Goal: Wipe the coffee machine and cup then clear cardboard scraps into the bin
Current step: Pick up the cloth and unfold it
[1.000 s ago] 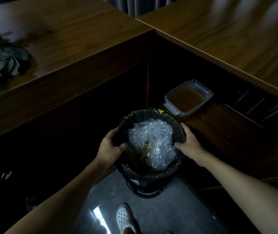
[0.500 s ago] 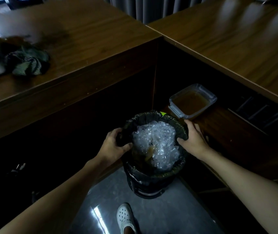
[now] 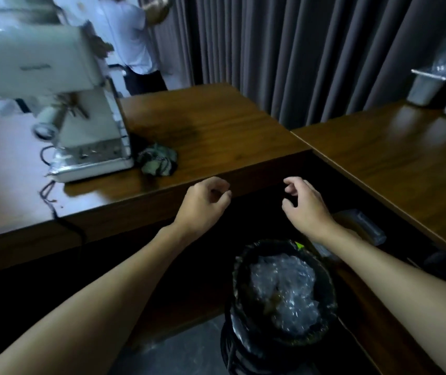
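A black bin (image 3: 324, 301) lined with a dark bag stands on the floor below the desks, full of clear crumpled plastic. Both hands hover above it at the desk's front edge. My left hand (image 3: 203, 204) is empty with fingers loosely curled. My right hand (image 3: 304, 203) is empty too, fingers loosely bent. A white coffee machine (image 3: 54, 101) stands on the left desk (image 3: 216, 125). A crumpled green cloth (image 3: 158, 162) lies just right of its base. No cup or cardboard scraps are visible.
A second wooden desk (image 3: 406, 163) meets the first at a corner on the right, with two grey containers (image 3: 438, 93) at its back. A clear tub (image 3: 365, 228) sits on a low shelf by the bin. Grey curtains hang behind. A person in white stands at the far left.
Both hands have let go of the bin's rim and risen to desk height. The view has lifted, bringing the coffee machine, curtains and a person into sight.
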Tool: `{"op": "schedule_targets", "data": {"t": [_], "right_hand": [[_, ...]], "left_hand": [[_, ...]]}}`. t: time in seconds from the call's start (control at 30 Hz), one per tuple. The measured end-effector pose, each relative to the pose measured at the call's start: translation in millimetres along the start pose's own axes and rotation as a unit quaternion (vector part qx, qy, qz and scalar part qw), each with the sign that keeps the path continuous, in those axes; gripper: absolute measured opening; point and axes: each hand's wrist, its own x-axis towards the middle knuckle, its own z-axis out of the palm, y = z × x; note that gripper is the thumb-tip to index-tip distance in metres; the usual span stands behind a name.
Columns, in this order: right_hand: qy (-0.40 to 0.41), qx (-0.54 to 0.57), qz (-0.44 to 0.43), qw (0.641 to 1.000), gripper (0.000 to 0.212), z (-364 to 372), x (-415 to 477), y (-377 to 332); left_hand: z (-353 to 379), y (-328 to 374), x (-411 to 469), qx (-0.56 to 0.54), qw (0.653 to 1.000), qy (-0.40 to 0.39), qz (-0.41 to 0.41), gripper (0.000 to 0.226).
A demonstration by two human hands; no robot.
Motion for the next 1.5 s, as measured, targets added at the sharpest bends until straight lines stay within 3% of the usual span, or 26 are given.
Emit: {"op": "schedule_targets", "data": {"t": [0.13,0.23,0.43,0.57,0.73,0.9,1.1,1.4,1.5], "right_hand": [[-0.013,0.007,-0.064,0.998,0.029,5,42,-67],[-0.072,0.002,-0.095,0.993,0.016,21,77,-108],[-0.201,0.026,-0.088,0.975,0.017,84,120,-163],[-0.189,-0.009,-0.084,0.978,0.033,121,128,-177],[-0.168,-0.006,-0.096,0.981,0.009,125,137,-181],[-0.114,0.107,-0.123,0.98,0.008,80,164,-179],[-0.047,0.109,-0.188,0.975,0.009,18,195,-165],[-0.081,0.176,-0.208,0.959,0.007,-19,209,-153],[-0.154,0.169,-0.178,0.957,0.03,-17,212,-148]], "left_hand": [[-58,6,22,0.067,0.995,0.069,0.006,0.019],[-91,-12,33,0.131,0.982,0.137,0.013,0.023],[-122,-63,47,0.178,0.974,0.131,-0.046,0.04],[-130,-84,50,0.185,0.974,0.127,-0.04,0.038],[-135,-80,65,0.21,0.968,0.136,0.003,0.019],[-132,-47,88,0.126,0.977,0.174,0.013,0.018],[-124,9,126,0.024,0.975,0.218,0.047,0.023],[-119,39,158,-0.02,0.97,0.239,0.044,0.021],[-120,44,164,-0.042,0.97,0.235,0.036,0.024]]}}
